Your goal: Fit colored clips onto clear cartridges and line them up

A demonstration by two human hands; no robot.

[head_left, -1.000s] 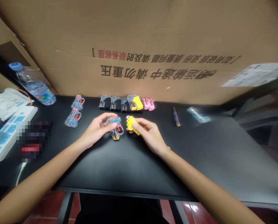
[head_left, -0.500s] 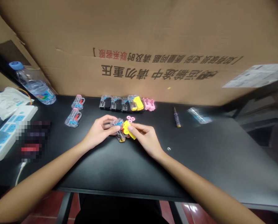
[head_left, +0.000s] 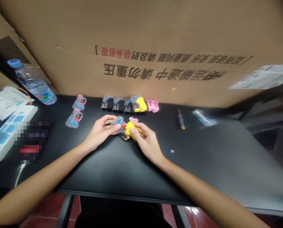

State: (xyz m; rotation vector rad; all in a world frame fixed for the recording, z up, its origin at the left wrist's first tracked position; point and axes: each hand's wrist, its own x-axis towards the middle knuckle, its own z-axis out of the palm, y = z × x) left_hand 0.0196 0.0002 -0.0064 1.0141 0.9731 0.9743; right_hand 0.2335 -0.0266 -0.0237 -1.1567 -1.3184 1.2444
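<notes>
Between the thumb and fingers of my left hand [head_left: 103, 131] is a clear plastic housing [head_left: 119, 121] with blue and red parts inside, tilted down to the right. My right hand [head_left: 148, 139] is closed on a yellow plastic piece [head_left: 130, 125] with a round disc on it. The yellow piece meets the lower right side of the housing; whether they are joined I cannot tell. Just beyond my fingers, small pink rings [head_left: 131, 119] lie on the black table [head_left: 103, 174]. My right fingertips are partly hidden behind the yellow piece.
Several clear housings with black or yellow pieces [head_left: 119, 105] line the back beside pink pieces [head_left: 152, 105]. Two pink-topped clear housings [head_left: 74, 118] lie left. A screwdriver [head_left: 181, 120], plastic packet [head_left: 204, 118] and small white clip [head_left: 172, 151] lie right. A bottle [head_left: 43, 91] and power strip [head_left: 12, 131] stand left.
Both hands have shifted slightly away from me. The clear housing has turned a little, and the yellow piece stands more upright against it. One pink ring is now hidden.
</notes>
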